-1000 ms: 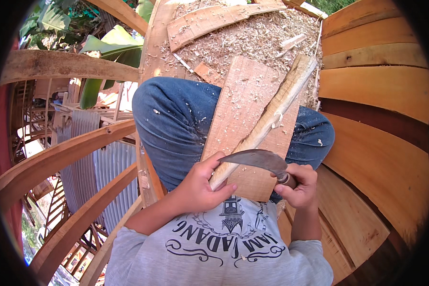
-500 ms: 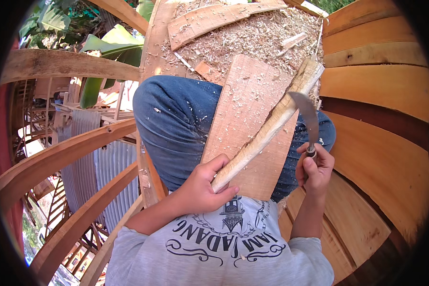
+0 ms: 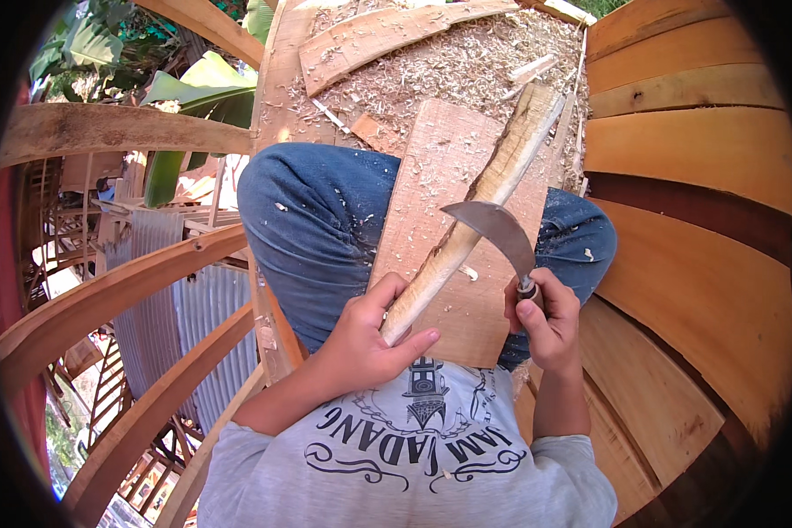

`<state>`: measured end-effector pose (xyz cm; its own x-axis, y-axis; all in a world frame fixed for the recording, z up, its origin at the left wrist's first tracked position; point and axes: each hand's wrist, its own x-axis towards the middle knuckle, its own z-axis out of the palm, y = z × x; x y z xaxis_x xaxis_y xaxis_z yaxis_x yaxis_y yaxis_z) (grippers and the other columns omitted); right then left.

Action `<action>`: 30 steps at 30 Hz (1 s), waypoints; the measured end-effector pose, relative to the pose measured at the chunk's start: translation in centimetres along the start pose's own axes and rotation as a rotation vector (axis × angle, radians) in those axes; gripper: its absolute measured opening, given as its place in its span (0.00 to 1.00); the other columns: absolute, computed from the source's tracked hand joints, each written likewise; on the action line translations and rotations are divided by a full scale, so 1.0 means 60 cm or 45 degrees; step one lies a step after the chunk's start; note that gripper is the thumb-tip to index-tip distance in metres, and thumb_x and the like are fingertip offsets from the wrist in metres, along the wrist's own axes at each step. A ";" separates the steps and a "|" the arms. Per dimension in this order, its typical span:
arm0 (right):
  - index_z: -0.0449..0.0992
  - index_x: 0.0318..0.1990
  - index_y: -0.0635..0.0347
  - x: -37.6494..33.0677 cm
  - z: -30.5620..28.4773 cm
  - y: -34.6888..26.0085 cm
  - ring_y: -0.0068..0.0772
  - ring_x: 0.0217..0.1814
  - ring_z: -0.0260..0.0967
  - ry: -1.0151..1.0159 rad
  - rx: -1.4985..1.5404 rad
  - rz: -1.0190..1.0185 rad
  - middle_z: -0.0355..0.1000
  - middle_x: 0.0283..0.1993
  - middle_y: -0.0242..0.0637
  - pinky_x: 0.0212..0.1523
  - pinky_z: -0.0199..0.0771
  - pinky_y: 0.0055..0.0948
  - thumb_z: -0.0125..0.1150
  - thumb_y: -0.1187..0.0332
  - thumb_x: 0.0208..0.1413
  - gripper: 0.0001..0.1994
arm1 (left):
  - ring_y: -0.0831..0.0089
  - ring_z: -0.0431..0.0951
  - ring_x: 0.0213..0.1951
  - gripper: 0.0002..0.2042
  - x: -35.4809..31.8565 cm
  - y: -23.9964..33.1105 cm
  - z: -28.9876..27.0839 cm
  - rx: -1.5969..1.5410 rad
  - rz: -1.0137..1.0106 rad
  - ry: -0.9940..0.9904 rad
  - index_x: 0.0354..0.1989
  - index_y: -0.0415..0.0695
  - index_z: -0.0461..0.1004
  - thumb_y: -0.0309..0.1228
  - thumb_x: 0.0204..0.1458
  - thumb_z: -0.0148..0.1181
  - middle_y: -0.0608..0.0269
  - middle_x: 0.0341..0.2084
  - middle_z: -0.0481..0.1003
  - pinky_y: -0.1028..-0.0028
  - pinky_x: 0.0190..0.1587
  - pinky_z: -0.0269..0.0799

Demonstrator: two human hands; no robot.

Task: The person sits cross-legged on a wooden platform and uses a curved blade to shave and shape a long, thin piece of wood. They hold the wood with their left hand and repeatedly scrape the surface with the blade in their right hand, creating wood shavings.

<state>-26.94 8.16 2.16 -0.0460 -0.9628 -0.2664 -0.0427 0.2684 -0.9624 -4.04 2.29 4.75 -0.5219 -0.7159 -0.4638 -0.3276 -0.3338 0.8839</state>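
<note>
In the lower middle of the frame, the left hand's grip (image 3: 365, 336) is closed around the near end of a rough stick (image 3: 493, 176). To its right, the right hand's grip (image 3: 547, 321) holds a curved knife (image 3: 507, 231), which appears across the stick. A board (image 3: 480, 315) lies over the jeans (image 3: 312, 202); wood shavings (image 3: 440, 62) are spread in the upper middle.

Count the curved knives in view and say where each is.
1: the curved knife is in the right hand, its blade across the wooden strip. Others could be hidden under the wood shavings.

Rough wd. stick (image 3: 450, 251), smooth met. blade (image 3: 503, 231)
</note>
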 end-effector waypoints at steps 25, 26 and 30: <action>0.60 0.15 0.62 0.064 -0.082 0.010 0.17 0.16 0.47 0.876 -0.603 -0.169 0.48 0.12 0.26 0.16 0.45 0.24 0.57 0.45 0.52 0.29 | 0.56 0.79 0.24 0.20 -0.027 -0.014 0.018 0.337 0.255 0.059 0.41 0.34 0.63 0.38 0.51 0.61 0.46 0.22 0.73 0.69 0.22 0.71; 0.60 0.15 0.62 0.064 -0.093 -0.004 0.15 0.17 0.46 0.902 -0.606 -0.172 0.48 0.12 0.25 0.16 0.44 0.23 0.56 0.45 0.53 0.29 | 0.56 0.79 0.25 0.20 -0.027 -0.014 0.015 0.352 0.246 0.072 0.42 0.34 0.62 0.37 0.51 0.61 0.46 0.22 0.73 0.70 0.23 0.71; 0.63 0.15 0.62 0.038 -0.040 -0.015 0.24 0.13 0.51 0.551 -0.815 -0.262 0.52 0.10 0.31 0.15 0.51 0.25 0.62 0.46 0.48 0.28 | 0.57 0.80 0.27 0.19 -0.016 -0.009 0.005 0.342 0.242 0.173 0.42 0.33 0.62 0.35 0.51 0.61 0.46 0.24 0.74 0.71 0.26 0.72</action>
<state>-29.41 5.83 2.54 -0.3525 -0.9321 0.0837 -0.6510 0.1800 -0.7374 -3.60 3.38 4.68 -0.4898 -0.8309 -0.2641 -0.4394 -0.0263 0.8979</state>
